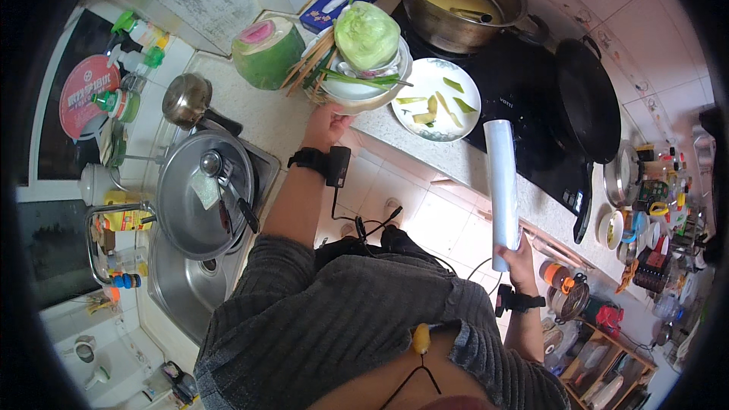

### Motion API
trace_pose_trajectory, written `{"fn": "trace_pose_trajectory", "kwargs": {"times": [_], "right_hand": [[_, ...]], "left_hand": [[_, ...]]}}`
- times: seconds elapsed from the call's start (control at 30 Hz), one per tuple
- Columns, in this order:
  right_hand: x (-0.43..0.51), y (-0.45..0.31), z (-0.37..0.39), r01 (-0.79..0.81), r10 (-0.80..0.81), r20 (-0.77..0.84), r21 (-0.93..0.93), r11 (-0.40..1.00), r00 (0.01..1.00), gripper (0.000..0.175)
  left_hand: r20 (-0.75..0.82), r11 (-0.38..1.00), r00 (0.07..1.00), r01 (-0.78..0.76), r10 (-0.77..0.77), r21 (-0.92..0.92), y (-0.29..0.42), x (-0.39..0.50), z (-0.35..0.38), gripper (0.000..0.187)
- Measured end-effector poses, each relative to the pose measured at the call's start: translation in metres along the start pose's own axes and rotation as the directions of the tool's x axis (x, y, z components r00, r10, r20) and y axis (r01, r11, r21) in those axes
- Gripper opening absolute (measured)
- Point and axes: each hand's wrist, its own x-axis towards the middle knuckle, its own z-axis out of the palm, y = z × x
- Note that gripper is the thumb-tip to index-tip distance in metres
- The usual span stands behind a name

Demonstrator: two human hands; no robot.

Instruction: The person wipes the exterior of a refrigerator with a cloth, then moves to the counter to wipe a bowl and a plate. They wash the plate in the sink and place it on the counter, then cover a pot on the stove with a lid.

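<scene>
My right hand (517,259) grips the lower end of a roll of plastic film (501,193), which stands almost upright in front of the counter's edge. My left hand (327,127) is at the counter's front edge, fingers curled, right beside the rim of a stack of dishes (364,103). Whether it grips that rim cannot be told. On the stack sit a pale green lettuce head (367,35), green stalks (359,79) and several wooden chopsticks (312,62). A white plate (418,122) with several green and yellowish vegetable pieces lies to the right.
A cut green watermelon radish (267,62) and a tissue box (336,4) stand behind. The black cooktop (501,91) carries a steel pot (455,31) of yellowish liquid and a black wok (589,102). At left, a metal basin (182,233) with utensils rests over the sink (188,290).
</scene>
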Motion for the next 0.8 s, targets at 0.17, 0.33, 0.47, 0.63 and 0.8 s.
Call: {"fn": "trace_pose_trajectory", "kwargs": {"times": [0.17, 0.33, 0.47, 0.63, 0.8], "right_hand": [[0.005, 0.004, -0.003, -0.033, 0.034, -0.016, 0.059, 0.998, 0.999, 0.055], [0.006, 0.006, -0.006, -0.043, 0.047, -0.039, 0.092, 0.995, 0.998, 0.055], [0.005, 0.01, -0.009, -0.023, 0.028, -0.047, 0.105, 0.994, 0.999, 0.058], [0.006, 0.017, -0.011, -0.037, 0.043, -0.046, 0.117, 0.992, 0.998, 0.06], [0.012, 0.021, -0.011, -0.053, 0.059, -0.046, 0.127, 0.991, 0.997, 0.061]], "left_hand": [[-0.071, 0.959, 0.989, 0.105, -0.127, -0.263, 0.002, 0.019, 0.023, 0.031], [-0.072, 0.776, 0.975, 0.121, -0.209, -0.619, -0.002, 0.039, 0.038, 0.031], [-0.152, 0.735, 0.943, 0.123, -0.295, -0.667, -0.006, 0.056, 0.041, 0.035], [-0.146, 0.669, 0.953, 0.074, -0.267, -0.74, -0.002, 0.061, 0.043, 0.043], [-0.165, 0.747, 0.964, 0.047, -0.207, -0.664, -0.004, 0.04, 0.057, 0.033]]}}
